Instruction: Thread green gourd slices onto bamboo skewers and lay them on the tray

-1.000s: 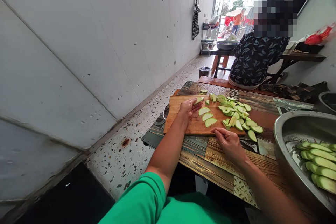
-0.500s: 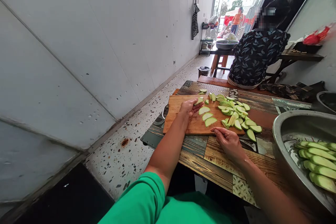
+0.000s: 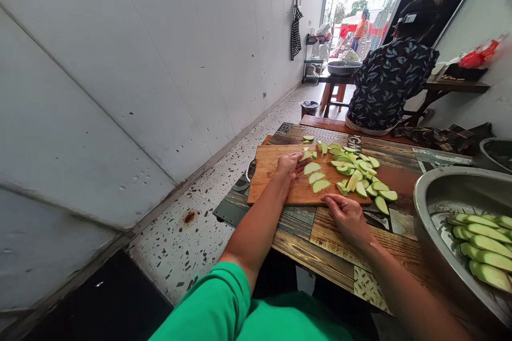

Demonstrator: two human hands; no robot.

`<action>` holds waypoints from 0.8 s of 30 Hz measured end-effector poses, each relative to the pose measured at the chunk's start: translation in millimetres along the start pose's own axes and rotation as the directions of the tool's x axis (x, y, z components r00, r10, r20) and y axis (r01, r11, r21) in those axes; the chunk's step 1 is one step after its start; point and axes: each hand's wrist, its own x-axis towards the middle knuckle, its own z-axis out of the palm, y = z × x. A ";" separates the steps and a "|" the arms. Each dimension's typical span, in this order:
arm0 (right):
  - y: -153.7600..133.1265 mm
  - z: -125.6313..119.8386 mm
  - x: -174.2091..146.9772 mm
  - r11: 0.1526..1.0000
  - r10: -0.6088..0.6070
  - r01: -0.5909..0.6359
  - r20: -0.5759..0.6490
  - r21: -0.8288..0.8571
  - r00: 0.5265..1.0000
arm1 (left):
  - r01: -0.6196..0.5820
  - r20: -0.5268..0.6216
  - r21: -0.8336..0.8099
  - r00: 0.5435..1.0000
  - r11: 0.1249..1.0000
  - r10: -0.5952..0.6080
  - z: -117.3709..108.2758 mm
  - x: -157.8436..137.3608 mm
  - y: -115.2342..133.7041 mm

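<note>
My left hand [image 3: 291, 164] is closed at the far end of a row of slices, with fingers and thumb around a pale green-skinned vegetable slice [image 3: 305, 156] that looks like zucchini. Nearer me, my right hand [image 3: 344, 214] pinches the end of a thin skewer [image 3: 324, 192]. Three half-moon slices [image 3: 316, 177] line up between the hands, seemingly on that skewer, though its length is mostly hidden. Under them lies a wooden cutting board [image 3: 266, 173]. A heap of loose cut slices [image 3: 352, 165] covers its right side, and some lie past its edge.
A large metal basin [image 3: 424, 197] with long green slices [image 3: 490, 245] stands at the right table edge. Beyond the patterned table [image 3: 296, 226], a person [image 3: 390, 82] sits on a bench, facing away. A white wall [image 3: 180, 64] runs along the left.
My left hand has shifted slightly right toward the row, and its slice now sits closer to the others. My right hand stays almost where it was, still pinching the skewer.
</note>
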 end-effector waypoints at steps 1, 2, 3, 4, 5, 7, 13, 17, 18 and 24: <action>0.2 0.2 -0.1 1.000 0.003 -0.003 0.001 0.000 1.000 | 0.002 0.004 -0.002 1.000 1.000 -0.002 0.6 -0.3 -0.3; 0.3 0.5 -0.2 1.000 0.005 -0.005 0.001 0.002 1.000 | 0.003 0.008 -0.004 1.000 1.000 -0.003 1.1 -0.7 -0.8; 0.3 0.7 -0.1 1.000 0.006 -0.006 -0.001 0.004 1.000 | 0.004 0.011 -0.008 1.000 1.000 -0.004 1.7 -1.1 -1.3; 0.3 0.9 0.1 1.000 0.006 -0.006 -0.003 0.008 1.000 | 0.004 0.013 -0.011 1.000 1.000 -0.004 2.3 -1.5 -1.9; 0.3 1.1 0.3 1.000 0.006 -0.006 -0.008 0.011 1.000 | 0.005 0.013 -0.013 1.000 1.000 -0.004 2.9 -1.8 -2.7; 0.3 1.2 0.7 1.000 -0.002 0.002 -0.017 0.011 1.000 | 0.008 0.013 -0.014 1.000 1.000 -0.008 3.9 -1.8 -4.4; 1.5 1.0 2.8 0.999 -0.034 0.033 -0.052 -0.009 0.998 | 0.014 0.009 -0.017 1.000 1.000 -0.014 4.5 3.0 -10.2; 3.9 1.0 5.5 1.000 -0.025 0.025 -0.049 -0.011 0.998 | 0.016 -0.015 0.015 1.000 1.000 -0.016 6.0 4.2 -13.7; 4.4 1.0 5.9 1.000 -0.023 0.022 -0.044 -0.011 0.999 | 0.009 -0.019 0.024 1.000 1.000 -0.009 6.5 3.8 -14.5; 5.0 -2.6 7.2 0.998 -0.063 0.062 -0.060 -0.018 0.996 | -0.031 0.051 0.060 0.998 0.998 0.028 9.7 -1.3 -14.5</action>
